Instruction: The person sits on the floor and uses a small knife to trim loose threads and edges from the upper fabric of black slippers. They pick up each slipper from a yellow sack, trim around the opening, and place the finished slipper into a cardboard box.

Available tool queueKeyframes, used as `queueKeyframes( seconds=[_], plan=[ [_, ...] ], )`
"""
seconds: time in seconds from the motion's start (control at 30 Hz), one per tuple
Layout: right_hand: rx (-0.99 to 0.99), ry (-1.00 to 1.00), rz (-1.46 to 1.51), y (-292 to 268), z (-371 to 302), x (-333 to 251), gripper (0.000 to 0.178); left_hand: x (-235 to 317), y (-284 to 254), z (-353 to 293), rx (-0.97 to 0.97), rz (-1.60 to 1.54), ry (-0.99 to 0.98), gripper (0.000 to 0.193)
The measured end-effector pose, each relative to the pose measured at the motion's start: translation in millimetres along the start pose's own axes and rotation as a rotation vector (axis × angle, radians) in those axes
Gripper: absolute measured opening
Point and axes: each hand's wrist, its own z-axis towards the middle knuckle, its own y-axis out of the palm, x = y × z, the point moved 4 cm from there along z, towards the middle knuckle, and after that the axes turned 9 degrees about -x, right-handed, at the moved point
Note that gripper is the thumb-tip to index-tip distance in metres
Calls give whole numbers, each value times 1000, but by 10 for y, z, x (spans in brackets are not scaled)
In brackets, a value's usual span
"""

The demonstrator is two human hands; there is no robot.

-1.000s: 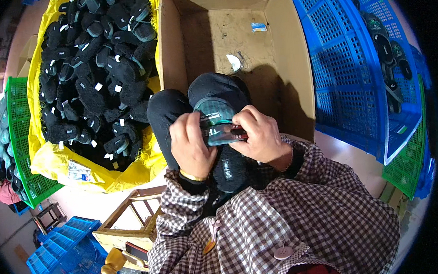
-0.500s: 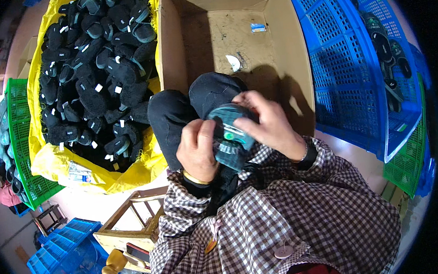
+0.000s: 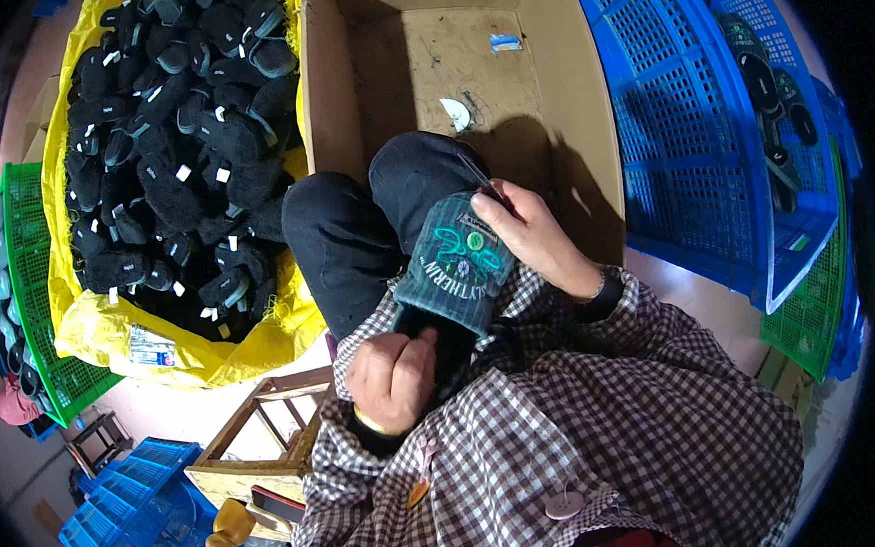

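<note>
A dark green ribbed slipper [image 3: 462, 257] with bright green and white embroidery lies over my lap, its opening toward my body. My left hand [image 3: 394, 381] is closed, thumb and fingers pinched on the rim of the slipper's dark opening. My right hand [image 3: 541, 237] grips the slipper's toe end from the right, thumb on top. A thin dark pointed tool [image 3: 477, 174] sticks out beyond the right fingers; its kind is not clear. Most of my right fingers are hidden behind the slipper.
On the left, a yellow sack [image 3: 64, 226] holds many black fleecy slippers [image 3: 166, 180] with white tags. Ahead stands an open cardboard box [image 3: 577, 94] with scraps inside. Blue crates [image 3: 675, 149] stand right, one holding dark slippers [image 3: 762, 83]. A wooden stool [image 3: 254, 475] is at lower left.
The slipper has turned so its embroidered top faces up and its opening faces me. My left hand has moved down to the opening; my right hand has shifted to the toe end.
</note>
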Motion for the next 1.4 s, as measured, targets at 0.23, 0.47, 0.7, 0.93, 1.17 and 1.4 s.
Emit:
queueKeyframes(
  seconds=[0.23, 0.47, 0.7, 0.93, 1.17, 1.4],
  plan=[
    [-97, -39, 14, 38, -24, -22, 40, -41, 559, -17, -540, -128, -47, 39],
    [-16, -146, -229, 6, -32, -19, 41, -203, 901, 403, -576, -289, -27, 44],
    [28, -141, -59, 58, -34, -7, 43, -187, 770, 622, -523, -270, 64, 44],
    [-120, 46, 170, 23, 17, 164, 33, -198, 1040, 264, -663, -612, -87, 44],
    [-116, -1, 131, 69, -43, 210, 28, -76, 964, 252, -593, -204, 36, 46],
    [-226, -82, -161, 56, -51, 14, 30, -360, 1355, -223, -892, -934, -385, 49]
  ],
)
